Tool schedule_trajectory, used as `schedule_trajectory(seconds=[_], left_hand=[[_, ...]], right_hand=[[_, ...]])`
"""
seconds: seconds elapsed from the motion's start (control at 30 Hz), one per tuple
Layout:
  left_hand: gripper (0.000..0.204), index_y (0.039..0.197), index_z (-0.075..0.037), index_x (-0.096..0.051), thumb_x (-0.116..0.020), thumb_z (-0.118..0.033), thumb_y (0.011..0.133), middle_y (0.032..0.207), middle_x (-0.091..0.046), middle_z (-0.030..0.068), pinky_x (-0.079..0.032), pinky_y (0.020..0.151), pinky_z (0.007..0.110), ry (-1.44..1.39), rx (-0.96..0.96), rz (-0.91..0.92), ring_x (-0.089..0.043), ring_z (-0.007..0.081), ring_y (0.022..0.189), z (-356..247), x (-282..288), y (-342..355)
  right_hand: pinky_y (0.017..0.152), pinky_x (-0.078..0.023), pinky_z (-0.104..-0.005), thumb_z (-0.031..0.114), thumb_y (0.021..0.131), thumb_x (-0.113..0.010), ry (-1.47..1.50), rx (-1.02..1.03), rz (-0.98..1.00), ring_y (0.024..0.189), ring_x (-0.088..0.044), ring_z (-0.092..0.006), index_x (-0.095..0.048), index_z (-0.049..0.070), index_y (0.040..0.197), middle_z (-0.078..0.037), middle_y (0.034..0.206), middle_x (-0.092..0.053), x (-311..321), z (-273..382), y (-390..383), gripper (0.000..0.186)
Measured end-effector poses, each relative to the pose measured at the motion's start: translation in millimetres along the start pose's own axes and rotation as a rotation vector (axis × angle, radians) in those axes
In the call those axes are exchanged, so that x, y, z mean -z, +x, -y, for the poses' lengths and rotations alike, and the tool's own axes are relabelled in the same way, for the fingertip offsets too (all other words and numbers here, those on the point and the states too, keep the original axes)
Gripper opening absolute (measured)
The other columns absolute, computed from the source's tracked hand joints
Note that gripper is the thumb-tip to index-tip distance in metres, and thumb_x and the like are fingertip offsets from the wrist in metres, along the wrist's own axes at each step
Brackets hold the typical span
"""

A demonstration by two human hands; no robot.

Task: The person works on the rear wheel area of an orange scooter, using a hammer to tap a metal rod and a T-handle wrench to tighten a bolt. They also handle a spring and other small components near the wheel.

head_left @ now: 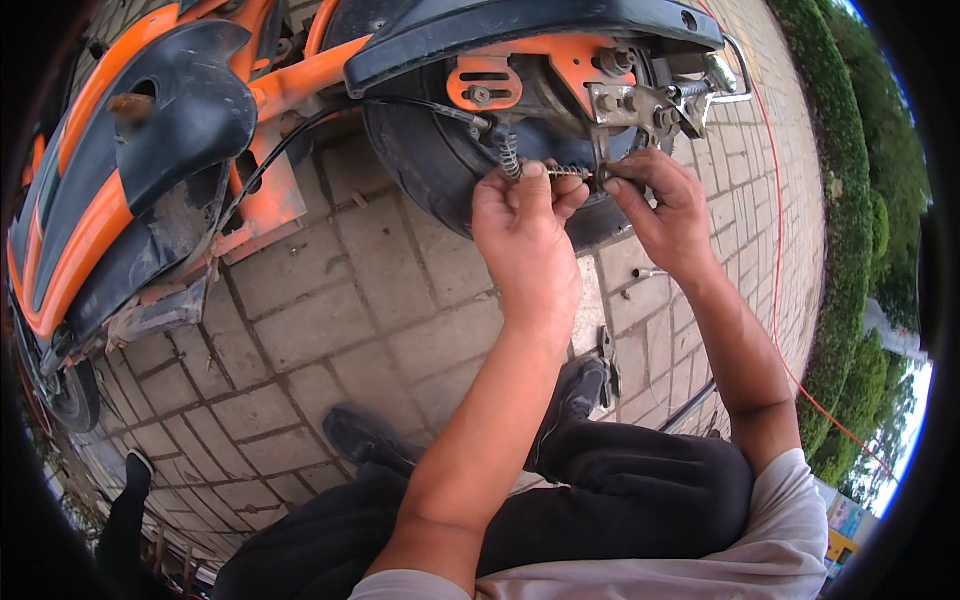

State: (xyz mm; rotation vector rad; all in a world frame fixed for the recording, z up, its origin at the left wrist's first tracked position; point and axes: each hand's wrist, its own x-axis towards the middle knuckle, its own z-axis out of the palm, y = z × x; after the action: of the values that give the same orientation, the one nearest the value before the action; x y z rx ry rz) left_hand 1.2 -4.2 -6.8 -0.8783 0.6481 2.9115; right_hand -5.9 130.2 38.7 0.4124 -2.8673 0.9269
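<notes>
An orange and black vehicle's rear wheel stands in front of me, a black cable running to it from the left. At the cable's end a coil spring hangs down to my left hand. My left hand is closed, thumb against bent fingers, on a thin rod or cable end carrying a second, small spring. Close beside it, my right hand pinches at the rod's right end, under a metal lever arm. The small part between its fingertips is mostly hidden.
Brick paving lies beneath. A short metal socket and dark pliers-like tool rest on it by my right shoe. A red cord crosses at right, before a hedge. Another person's leg shows at lower left.
</notes>
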Motion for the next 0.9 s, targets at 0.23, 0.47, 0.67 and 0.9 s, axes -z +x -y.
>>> schedule_trajectory(seconds=[0.23, 0.47, 0.67, 0.9], left_hand=[[0.009, 0.099, -0.001, -0.053, -0.056, -0.007, 0.094, 0.088, -0.063, 0.0078, -0.057, 0.067, 0.029, 0.031, -0.044, -0.038, -0.063, 0.0142, 0.071, 0, -2, 0], [0.009, 0.100, -0.001, -0.053, -0.057, -0.007, 0.094, 0.088, -0.063, 0.0075, -0.056, 0.068, 0.030, 0.085, -0.105, -0.047, -0.063, 0.0142, 0.071, -2, 2, -1], [0.012, 0.101, 0.000, -0.050, -0.057, -0.007, 0.094, 0.089, -0.062, 0.0081, -0.057, 0.068, 0.029, 0.020, -0.061, -0.026, -0.062, 0.0140, 0.072, -1, 2, -2], [0.013, 0.101, 0.000, -0.047, -0.056, -0.007, 0.095, 0.088, -0.059, 0.0077, -0.056, 0.067, 0.028, 0.008, -0.035, -0.027, -0.061, 0.0135, 0.071, -2, -1, -2]], right_hand=[[0.063, -0.051, -0.0307, 0.000, 0.079, -0.071, -0.008, 0.008, 0.017, 0.071, -0.064, -0.0225, -0.065, -0.002, 0.091, -0.011, 0.084, -0.064, 2, 3, 4, 0.014], [0.061, -0.051, -0.0315, 0.002, 0.080, -0.069, -0.125, 0.015, 0.095, 0.069, -0.063, -0.0237, -0.066, 0.000, 0.091, -0.011, 0.083, -0.064, 10, 15, 12, 0.012], [0.062, -0.051, -0.0329, 0.001, 0.079, -0.068, -0.077, -0.065, 0.017, 0.069, -0.064, -0.0283, -0.067, 0.000, 0.094, -0.012, 0.082, -0.064, 6, 12, 0, 0.015], [0.061, -0.051, -0.0344, 0.000, 0.079, -0.068, -0.143, 0.008, 0.014, 0.069, -0.064, -0.0296, -0.066, 0.000, 0.093, -0.012, 0.082, -0.063, 5, 16, 5, 0.014]])
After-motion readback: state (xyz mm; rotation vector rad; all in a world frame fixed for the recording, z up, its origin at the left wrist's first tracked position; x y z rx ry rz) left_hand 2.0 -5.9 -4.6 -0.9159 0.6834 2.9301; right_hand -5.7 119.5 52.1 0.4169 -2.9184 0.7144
